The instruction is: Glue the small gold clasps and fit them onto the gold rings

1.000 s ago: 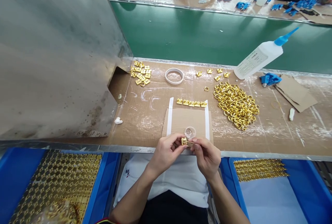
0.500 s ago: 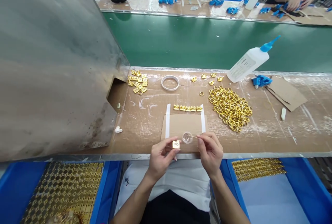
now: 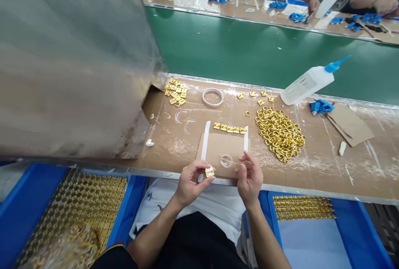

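Note:
My left hand (image 3: 191,182) pinches a small square gold piece (image 3: 210,172) between thumb and fingertips, just left of a small clear cup (image 3: 226,161). A thin stick (image 3: 234,162) rests in the cup and points right. Beside its outer end is my right hand (image 3: 250,177), with thumb and fingers apart and nothing seen held. Under the cup lies a cardboard sheet (image 3: 222,144) with white tape strips. Along its far edge runs a row of several square gold pieces (image 3: 230,129). A large heap of gold rings (image 3: 280,134) lies to the right.
A metal housing (image 3: 93,74) stands at the left, near a cluster of gold pieces (image 3: 177,90). Farther back are a white ring (image 3: 213,97) and a leaning bottle (image 3: 307,85). Blue trays (image 3: 124,215) flank my lap. Beyond the green belt (image 3: 233,45), people work.
The whole view has shifted and tilted. My right hand's fingers have opened from the stick, which stays in the cup. The gold piece in my left hand has tilted. Across the belt, a person's arm reaches down.

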